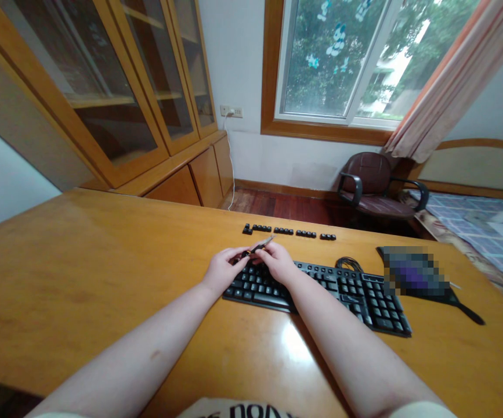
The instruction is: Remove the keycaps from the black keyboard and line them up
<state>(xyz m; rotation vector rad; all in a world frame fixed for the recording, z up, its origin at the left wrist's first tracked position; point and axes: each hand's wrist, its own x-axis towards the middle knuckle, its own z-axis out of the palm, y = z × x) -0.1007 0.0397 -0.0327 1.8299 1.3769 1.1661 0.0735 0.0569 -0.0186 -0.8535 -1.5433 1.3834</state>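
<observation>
A slim pointed tool (259, 248) with a pale metal tip and a dark handle with some orange is held between my two hands, above the upper left of a black keyboard (272, 299). My left hand (224, 271) has its fingers closed at the handle end. My right hand (276, 262) pinches the tool nearer the tip, which points away and to the right. Small dark details between the fingertips are too small to make out. Beyond the hands, black keycaps (283, 231) lie in a row of small groups; the keyboard's top edge is partly hidden by the right hand.
A coiled black cable (349, 265) lies behind the keyboard. To the right, a dark pouch-like item (460, 299), partly blurred out, rests on the wooden desk (103, 278). Past the desk stand an armchair (366, 186), a bed (464, 215) and a glass-fronted cabinet (159, 139).
</observation>
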